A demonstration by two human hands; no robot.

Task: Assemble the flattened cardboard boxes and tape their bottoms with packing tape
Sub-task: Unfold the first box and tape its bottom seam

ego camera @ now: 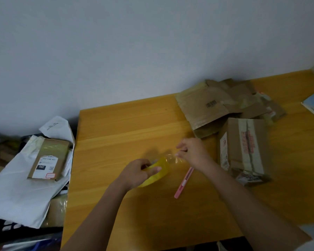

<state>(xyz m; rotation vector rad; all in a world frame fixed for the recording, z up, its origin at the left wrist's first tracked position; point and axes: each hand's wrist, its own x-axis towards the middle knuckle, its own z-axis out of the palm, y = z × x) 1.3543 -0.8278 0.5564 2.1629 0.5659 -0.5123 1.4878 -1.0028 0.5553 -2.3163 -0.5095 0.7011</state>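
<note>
While your left hand (137, 172) grips the yellow packing-tape roll (157, 172) mid-counter | your right hand (192, 151) pinches its clear pulled strip (172, 158) | assembled brown cardboard box (246, 147) near counter's right edge.

The round roll of packing tape (157, 172) is yellow, and the strip pulled from it is clear and glossy. Just right of the roll lies a slim plastic cutter (183, 182), pink with a white slider. The wooden surface (125, 127) under the roll is honey-orange with faint lengthwise grain. Further right of the roll, the assembled cardboard box (245, 149) is brown, with pale tape printed in red and a white label. Far left of the roll, a flat brown parcel (47, 159) carries a white label with a black patch.
</note>
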